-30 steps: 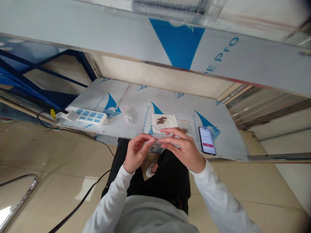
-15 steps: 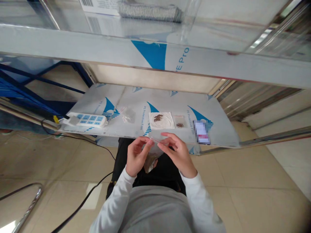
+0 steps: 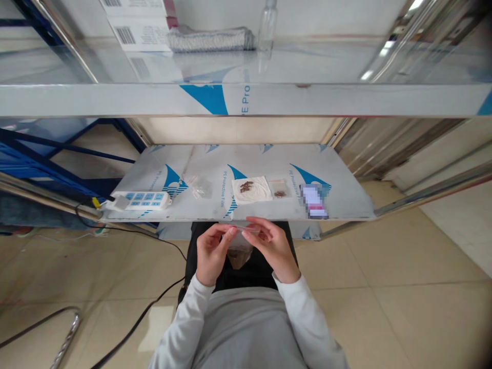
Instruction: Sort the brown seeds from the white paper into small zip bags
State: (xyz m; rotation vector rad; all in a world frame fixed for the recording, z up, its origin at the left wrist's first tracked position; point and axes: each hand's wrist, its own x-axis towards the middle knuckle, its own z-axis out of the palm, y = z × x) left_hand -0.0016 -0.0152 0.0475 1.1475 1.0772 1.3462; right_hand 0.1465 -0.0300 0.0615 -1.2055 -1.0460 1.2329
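Note:
Between my hands, above my lap, hangs a clear zip bag with brown contents in its lower part. My left hand pinches the left end of its top edge between thumb and finger. My right hand grips the right end of that edge the same way. On the shelf just beyond lies a white cloth or paper bearing a small heap of brown pieces. Beside it is a smaller clear bag with brown bits at its bottom.
A phone lies at the shelf's right front, its screen pixelated. Crumpled clear plastic and a power strip are to the left. The upper shelf overhangs, holding boxes, a grey rolled cloth and a clear bottle.
The camera view has shifted and levelled, showing more of the upper shelf. Both hands still pinch the bag's top edge, which now looks straighter, and the bag hangs more squarely.

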